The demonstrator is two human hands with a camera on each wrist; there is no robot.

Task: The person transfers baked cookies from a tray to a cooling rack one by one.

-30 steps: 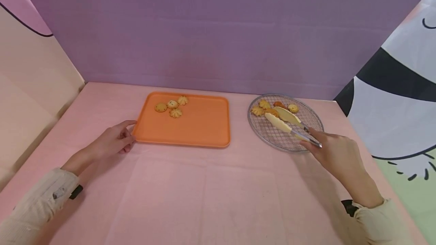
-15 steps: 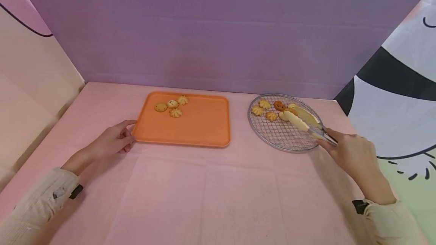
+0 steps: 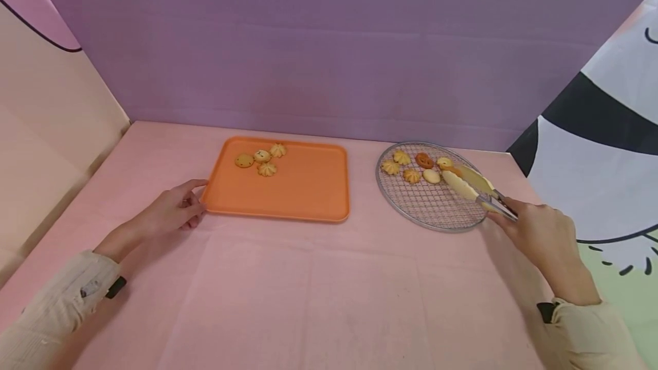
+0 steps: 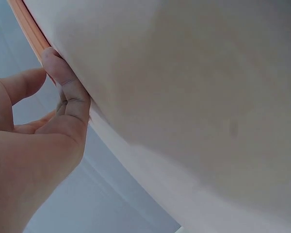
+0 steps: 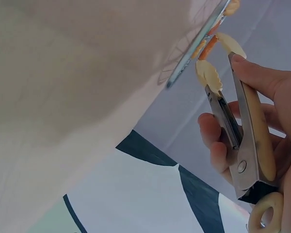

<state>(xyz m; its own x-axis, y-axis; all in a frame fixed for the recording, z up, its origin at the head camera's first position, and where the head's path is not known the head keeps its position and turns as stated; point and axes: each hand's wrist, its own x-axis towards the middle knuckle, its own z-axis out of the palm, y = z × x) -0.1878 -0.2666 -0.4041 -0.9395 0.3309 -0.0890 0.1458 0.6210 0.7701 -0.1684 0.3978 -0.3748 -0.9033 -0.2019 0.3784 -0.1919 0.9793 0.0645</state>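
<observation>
In the head view, my right hand (image 3: 546, 232) grips metal tongs (image 3: 496, 208) with cream tips, which reach over a round wire rack (image 3: 429, 207). An orange-brown cookie (image 5: 208, 47) sits between the tips, partly hidden by them in the head view. Around it on the rack lie a pretzel-shaped cookie (image 3: 424, 160), a pale oval cookie (image 3: 431, 176), a small round cookie (image 3: 444, 163) and flower-shaped cookies (image 3: 412, 176). My left hand (image 3: 168, 210) holds the left edge of an orange tray (image 3: 303, 198), thumb and fingertips at its rim.
Toward the tray's back left lie a dotted round cookie (image 3: 244, 161), a paler dotted cookie (image 3: 262, 156) and two flower-shaped cookies (image 3: 267, 169). A pink cloth (image 3: 319, 290) covers the table. Behind it rises a purple backdrop (image 3: 329, 61), with printed panels at both sides.
My right hand and the tongs have moved right across the rack, and the orange-brown cookie has shifted right with them, uncovering the flower-shaped and pale oval cookies. My left hand stays at the tray.
</observation>
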